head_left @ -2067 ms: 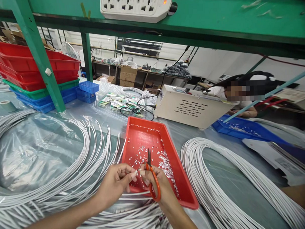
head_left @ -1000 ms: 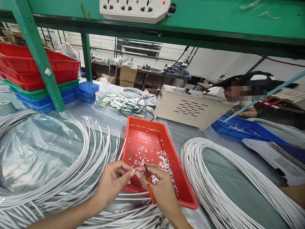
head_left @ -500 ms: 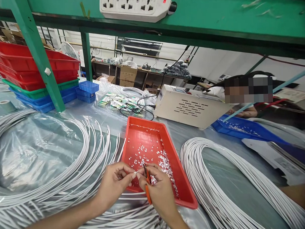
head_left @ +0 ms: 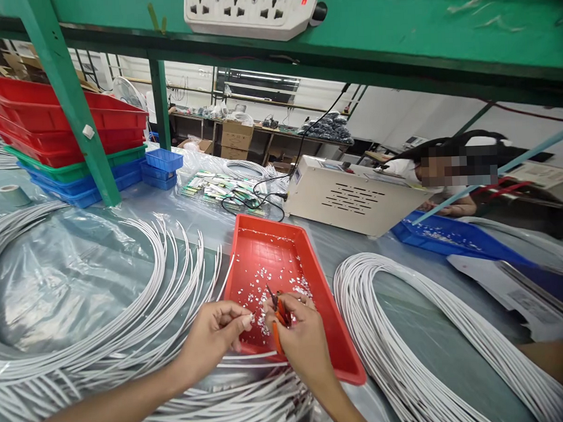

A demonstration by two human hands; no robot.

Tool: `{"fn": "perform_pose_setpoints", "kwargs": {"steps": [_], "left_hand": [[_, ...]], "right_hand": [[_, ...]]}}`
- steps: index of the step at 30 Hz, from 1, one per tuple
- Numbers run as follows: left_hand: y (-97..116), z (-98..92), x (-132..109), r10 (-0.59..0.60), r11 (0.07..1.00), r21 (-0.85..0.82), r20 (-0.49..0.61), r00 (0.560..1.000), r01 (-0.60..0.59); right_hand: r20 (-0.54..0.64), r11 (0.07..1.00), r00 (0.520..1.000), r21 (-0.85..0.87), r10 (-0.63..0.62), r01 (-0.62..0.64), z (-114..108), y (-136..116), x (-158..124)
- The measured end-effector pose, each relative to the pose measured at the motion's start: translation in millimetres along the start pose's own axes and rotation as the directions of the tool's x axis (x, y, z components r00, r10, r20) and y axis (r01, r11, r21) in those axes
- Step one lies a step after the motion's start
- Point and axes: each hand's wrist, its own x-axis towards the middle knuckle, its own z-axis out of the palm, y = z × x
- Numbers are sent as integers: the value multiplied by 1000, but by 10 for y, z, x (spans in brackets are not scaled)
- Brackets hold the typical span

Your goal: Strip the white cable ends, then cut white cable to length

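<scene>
My left hand (head_left: 214,333) pinches the end of a white cable (head_left: 251,317) between thumb and fingers, above the near left part of a red tray (head_left: 259,242). Closed around orange-handled cutters (head_left: 277,325), my right hand (head_left: 304,336) is a short way to the right, with the dark blades pointing up and away from me. A gap separates the cutters from the cable end. Small silvery-white scraps (head_left: 263,279) lie scattered on the tray floor below both hands. Beneath my forearms runs a bundle of white cables (head_left: 224,407).
Coiled white cables lie at left (head_left: 150,289) and right (head_left: 386,293). Behind the tray stands a beige machine (head_left: 355,196) with a black cord. Stacked bins (head_left: 107,121) rise at left beside a green post (head_left: 72,107). Across the table, a person's arm (head_left: 463,208) is near a blue tray (head_left: 453,239).
My hands have drawn apart: the right hand and cutters moved slightly right, away from the left fingertips. The left hand stays nearly in place, still pinching the cable end.
</scene>
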Motion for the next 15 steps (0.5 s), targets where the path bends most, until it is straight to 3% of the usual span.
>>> {"fn": "perform_pose_setpoints", "kwargs": {"steps": [3,6,12,15], "left_hand": [[-4,-22,9,1,1000,5,41,999,-2],[17,-30,11,-13,1000,5,62,998,13],[111,-30,-3,-25,1000,17,40,999,24],[126,-35,-51,-38,998,51,122,992,32]], "right_hand": [[-38,975,994,-201,-100,90,-39,98,73],[-52,951,993,-297,-109,89,-79,150,121],[-60,967,998,-256,-24,8,-159,181,139],[-50,973,999,-228,15,-26,-176,176,141]]}}
